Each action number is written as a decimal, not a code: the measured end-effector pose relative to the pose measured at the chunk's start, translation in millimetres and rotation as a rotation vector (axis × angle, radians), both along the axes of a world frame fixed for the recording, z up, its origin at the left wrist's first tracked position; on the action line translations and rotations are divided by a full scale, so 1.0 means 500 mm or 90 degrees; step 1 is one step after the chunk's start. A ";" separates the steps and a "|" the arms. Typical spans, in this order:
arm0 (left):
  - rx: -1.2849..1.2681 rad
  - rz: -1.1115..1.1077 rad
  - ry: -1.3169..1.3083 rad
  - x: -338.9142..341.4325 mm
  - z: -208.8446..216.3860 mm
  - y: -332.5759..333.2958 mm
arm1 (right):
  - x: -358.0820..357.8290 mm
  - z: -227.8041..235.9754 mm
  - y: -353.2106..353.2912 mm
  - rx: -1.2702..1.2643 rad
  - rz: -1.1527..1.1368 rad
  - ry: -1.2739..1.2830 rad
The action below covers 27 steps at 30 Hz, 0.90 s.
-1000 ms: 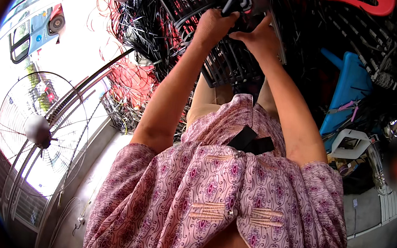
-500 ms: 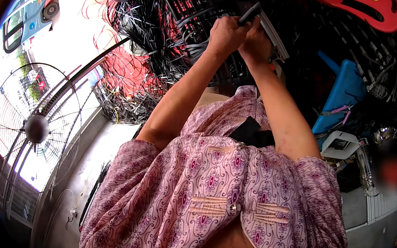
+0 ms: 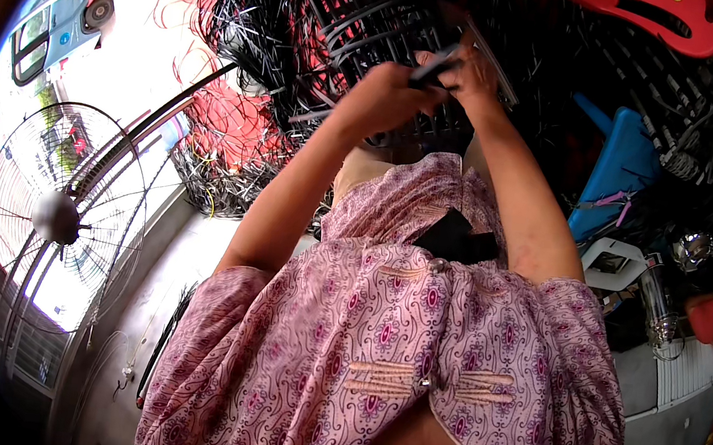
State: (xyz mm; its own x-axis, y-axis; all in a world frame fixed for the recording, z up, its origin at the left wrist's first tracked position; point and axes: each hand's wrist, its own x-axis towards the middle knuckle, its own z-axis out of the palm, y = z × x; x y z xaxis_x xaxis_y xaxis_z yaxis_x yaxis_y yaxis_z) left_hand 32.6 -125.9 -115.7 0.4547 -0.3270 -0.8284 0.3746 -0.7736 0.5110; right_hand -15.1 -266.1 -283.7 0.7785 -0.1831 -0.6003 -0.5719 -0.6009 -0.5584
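Observation:
My left hand [image 3: 379, 100] is closed around a short dark rod-like piece [image 3: 432, 69], whose exact kind I cannot make out. It slants up to the right, toward my right hand [image 3: 472, 76]. That hand is bent beside the far end of the piece, its fingers blurred and partly hidden; whether it grips anything is unclear. Just past both hands stands a black woven lattice of plastic strips [image 3: 356, 29], like an unfinished basket. A grey strip end [image 3: 310, 116] sticks out left of my left wrist.
Tangled black strips [image 3: 248, 12] heap up at the left over red material [image 3: 231, 129]. A standing fan [image 3: 58, 219] is at far left. A red plastic seat [image 3: 661, 20], a blue plastic stool [image 3: 618, 169] and a white plastic frame [image 3: 614, 262] lie to the right.
My left hand has drawn back toward me and left, bringing the dark piece along. My right hand has stayed near the lattice and turned slightly. The hands are farther apart.

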 end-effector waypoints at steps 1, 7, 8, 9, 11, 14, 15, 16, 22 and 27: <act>0.070 0.028 0.000 0.000 -0.019 0.035 | 0.006 0.010 -0.008 0.005 0.034 0.066; -0.131 0.277 -0.148 -0.013 -0.112 0.070 | -0.037 -0.067 -0.033 0.025 0.015 -0.157; -0.087 0.271 -0.184 -0.007 -0.102 0.058 | -0.044 -0.065 -0.036 0.057 0.008 -0.156; -0.107 0.284 -0.186 -0.002 -0.106 0.052 | -0.037 -0.035 -0.046 0.104 -0.013 -0.153; -0.128 0.267 -0.274 0.004 -0.123 0.045 | -0.028 -0.002 -0.058 0.147 -0.072 -0.089; -0.110 0.243 -0.292 0.011 -0.156 0.038 | -0.045 0.004 -0.077 0.069 -0.176 0.023; -0.104 0.235 -0.305 0.018 -0.158 0.029 | -0.048 0.006 -0.090 0.082 -0.203 0.006; -0.096 0.227 -0.315 0.025 -0.154 0.019 | -0.056 0.014 -0.107 0.094 -0.229 -0.007; 0.010 0.142 -0.367 0.039 -0.201 0.013 | -0.090 0.159 -0.177 0.292 -0.271 -0.117; -0.004 0.128 -0.336 0.053 -0.202 0.012 | -0.112 0.228 -0.235 0.295 -0.123 -0.085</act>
